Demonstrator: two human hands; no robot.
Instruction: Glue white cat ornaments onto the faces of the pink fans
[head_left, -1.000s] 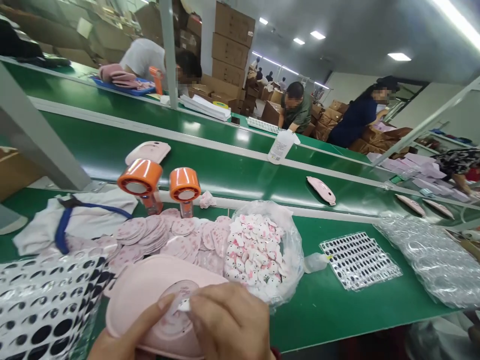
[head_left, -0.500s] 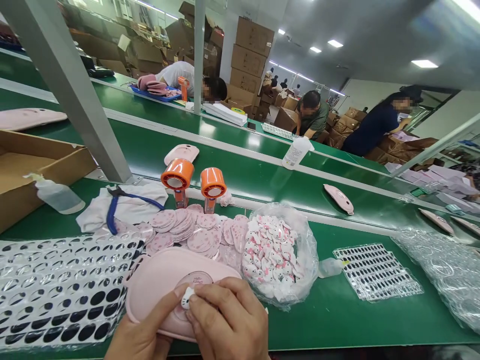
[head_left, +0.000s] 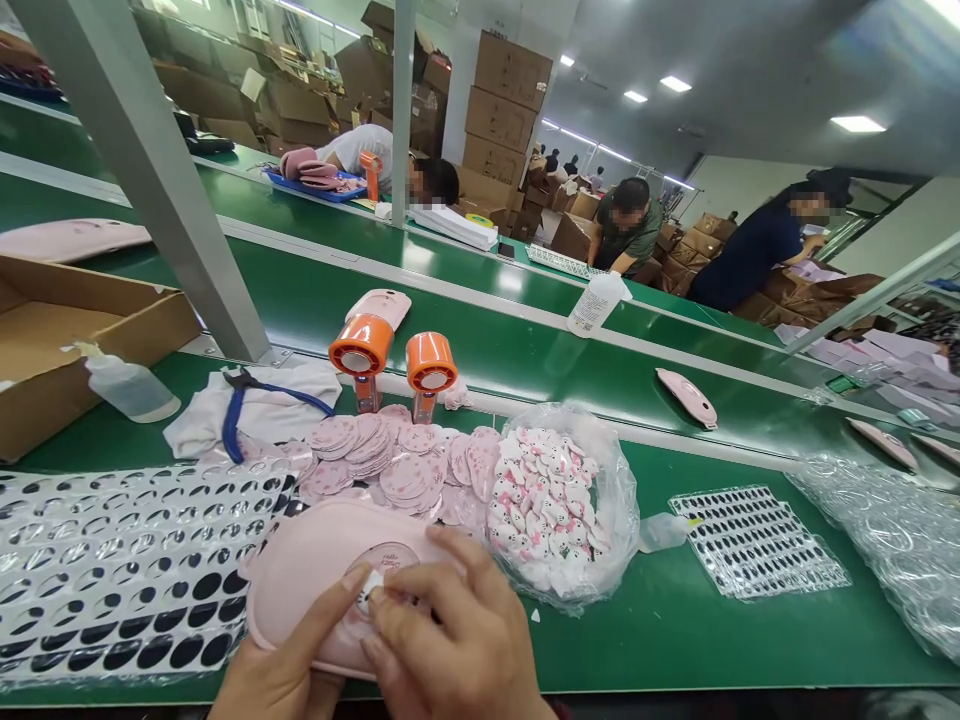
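Observation:
A pale pink oval case (head_left: 307, 570) with a round printed disc (head_left: 386, 560) on it is tilted up in front of me. My left hand (head_left: 292, 660) grips its lower edge, fingers beneath, thumb on top. The thumb touches a small white cat-face piece (head_left: 369, 592) lying against the case by the disc. My right hand (head_left: 457, 620) pinches that piece from the other side. Behind the case lie piled pink printed discs (head_left: 409, 480). A clear plastic bag (head_left: 619, 500) full of white cat-face pieces is to the right.
Black-dot sticker sheets (head_left: 112, 570) lie left, another sheet (head_left: 757, 540) right. Blue-handled pliers (head_left: 234, 425) rest on white cloth (head_left: 195, 425). Two orange fans (head_left: 431, 362) stand behind the discs. Glue bottles (head_left: 131, 388), a cardboard tray (head_left: 150, 335) and bubble wrap (head_left: 885, 530) flank them. People work across the line.
My right hand has shifted slightly, its fingers now covering more of the cat-face piece and disc. The view has moved a little; a small white scrap now shows beside my right hand.

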